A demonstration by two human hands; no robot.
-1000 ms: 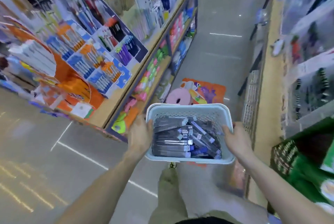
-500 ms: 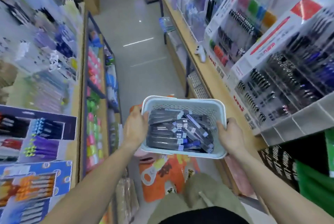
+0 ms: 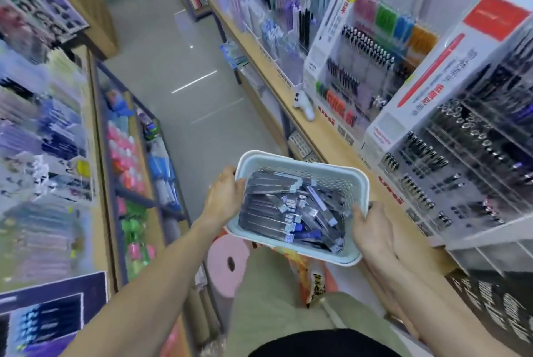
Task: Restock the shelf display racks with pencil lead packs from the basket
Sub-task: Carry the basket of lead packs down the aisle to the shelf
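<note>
Pale plastic basket (image 3: 357,183) of pencil lead packs (image 3: 288,212), gripped at its rims by the left hand (image 3: 225,198) and right hand (image 3: 372,230), has swung toward the right-side display racks (image 3: 450,172) (nothing shelved yet), so restocking seems about to begin.

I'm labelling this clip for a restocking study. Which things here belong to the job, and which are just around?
Job:
basket, held by left hand and right hand
pencil lead packs inside it
display racks on the right shelf

Just around:
white figurine
pink stool
highlighters on the left shelf
</note>
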